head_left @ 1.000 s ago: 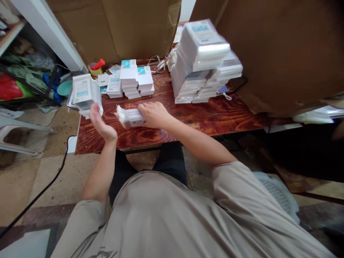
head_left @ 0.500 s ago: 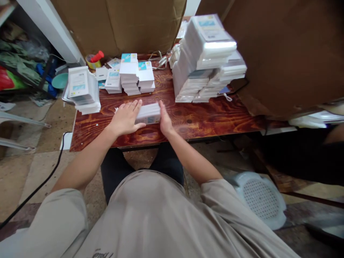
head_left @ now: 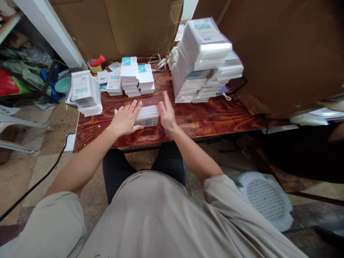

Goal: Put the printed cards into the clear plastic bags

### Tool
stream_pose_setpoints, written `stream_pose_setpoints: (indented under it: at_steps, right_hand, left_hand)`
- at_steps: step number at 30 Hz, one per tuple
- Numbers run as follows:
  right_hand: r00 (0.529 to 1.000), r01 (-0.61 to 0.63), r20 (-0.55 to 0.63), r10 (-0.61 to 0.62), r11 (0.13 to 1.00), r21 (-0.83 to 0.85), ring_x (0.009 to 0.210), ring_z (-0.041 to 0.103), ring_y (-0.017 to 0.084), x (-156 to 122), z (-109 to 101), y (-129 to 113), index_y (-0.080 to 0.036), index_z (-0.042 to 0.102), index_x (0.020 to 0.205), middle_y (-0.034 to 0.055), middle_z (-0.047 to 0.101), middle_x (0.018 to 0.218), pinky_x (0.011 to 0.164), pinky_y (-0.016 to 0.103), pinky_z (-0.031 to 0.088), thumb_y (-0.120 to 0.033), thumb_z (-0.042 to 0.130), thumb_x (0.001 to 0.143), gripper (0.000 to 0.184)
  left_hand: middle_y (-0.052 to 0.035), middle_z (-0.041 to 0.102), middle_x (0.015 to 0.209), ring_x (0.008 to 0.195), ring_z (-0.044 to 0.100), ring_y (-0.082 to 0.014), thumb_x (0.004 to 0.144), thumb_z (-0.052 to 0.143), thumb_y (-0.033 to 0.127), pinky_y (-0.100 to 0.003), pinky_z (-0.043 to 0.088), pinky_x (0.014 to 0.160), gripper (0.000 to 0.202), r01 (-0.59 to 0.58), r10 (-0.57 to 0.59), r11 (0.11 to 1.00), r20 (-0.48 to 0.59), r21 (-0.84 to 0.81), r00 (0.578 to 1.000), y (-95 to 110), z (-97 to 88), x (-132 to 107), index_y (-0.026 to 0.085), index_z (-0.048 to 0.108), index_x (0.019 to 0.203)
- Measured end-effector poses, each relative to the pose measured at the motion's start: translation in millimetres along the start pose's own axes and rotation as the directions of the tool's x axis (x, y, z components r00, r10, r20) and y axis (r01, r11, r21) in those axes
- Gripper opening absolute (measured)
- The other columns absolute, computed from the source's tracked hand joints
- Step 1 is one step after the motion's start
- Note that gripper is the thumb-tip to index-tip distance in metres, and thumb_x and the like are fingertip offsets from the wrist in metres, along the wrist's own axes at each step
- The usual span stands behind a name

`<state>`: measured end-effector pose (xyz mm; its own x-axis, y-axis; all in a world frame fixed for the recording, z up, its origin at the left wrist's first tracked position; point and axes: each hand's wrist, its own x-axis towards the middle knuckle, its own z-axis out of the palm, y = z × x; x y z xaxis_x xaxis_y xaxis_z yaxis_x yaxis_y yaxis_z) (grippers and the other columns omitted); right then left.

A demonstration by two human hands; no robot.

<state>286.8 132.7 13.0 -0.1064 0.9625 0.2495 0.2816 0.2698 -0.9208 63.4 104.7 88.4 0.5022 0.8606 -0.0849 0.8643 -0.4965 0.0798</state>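
A stack of white printed cards point(head_left: 146, 115) stands on its edges at the front of the wooden table, a printed face toward me. My left hand point(head_left: 126, 117) grips its left end, fingers over the top and thumb along the front. At the right end is my right hand point(head_left: 167, 115), open, its fingers stretched out and the thumb close to the stack's corner. Whether that thumb touches the cards I cannot tell. The left end of the stack is hidden under my left hand.
Behind stand shorter card stacks point(head_left: 129, 77). A tall pile of plastic-wrapped packs point(head_left: 200, 61) rises at the right, and another wrapped pile point(head_left: 84, 91) sits at the table's left end. Cardboard sheets point(head_left: 139, 28) wall off the back. A plastic stool point(head_left: 266, 200) is at lower right.
My right hand has tilted and lifted its fingers away from the stack's right end, where it was pressed flat. My left hand stays on the stack. The view has shifted slightly.
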Motion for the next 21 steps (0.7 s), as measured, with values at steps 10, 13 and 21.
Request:
stream_pose_setpoints:
  at_steps: [10, 13, 21]
  right_hand:
    - [0.832, 0.449, 0.500, -0.240, 0.821, -0.353, 0.166, 0.017, 0.041, -8, -30, -39, -0.013, 0.028, 0.169, 0.0184, 0.030, 0.175, 0.136, 0.063, 0.009, -0.070, 0.064, 0.090, 0.104]
    - [0.833, 0.445, 0.503, -0.229, 0.819, -0.363, 0.164, 0.020, 0.042, -5, -29, -40, -0.010, 0.028, 0.168, 0.0208, 0.030, 0.174, 0.136, 0.063, 0.009, -0.070, 0.067, 0.088, 0.107]
    - [0.987, 0.141, 0.084, -0.136, 0.988, -0.056, 0.163, 0.028, 0.032, 17, -32, 0, -0.023, 0.037, 0.166, 0.0114, 0.039, 0.171, 0.134, 0.060, 0.021, -0.092, 0.035, 0.089, 0.104]
  left_hand:
    - [-0.0268, 0.024, 0.174, 0.161, 0.023, -0.0431, 0.090, 0.072, 0.053, -0.057, 0.013, 0.130, 0.107, -0.080, 0.080, 0.997, -0.047, 0.005, 0.996, 0, 4.3, -5, 0.006, 0.020, 0.169]
    - [-0.0331, 0.037, 0.165, 0.151, 0.039, -0.0447, 0.089, 0.072, 0.055, -0.055, 0.026, 0.125, 0.110, -0.077, 0.077, 0.997, -0.008, 0.009, 0.997, 3, 5.1, -5, -0.002, 0.021, 0.167]
    - [-0.0320, 0.053, 0.149, 0.133, 0.054, -0.0425, 0.100, 0.055, 0.057, -0.052, 0.039, 0.113, 0.098, -0.010, 0.009, 0.999, 0.009, 0.037, 1.000, 5, 1.0, -3, -0.001, 0.016, 0.169]
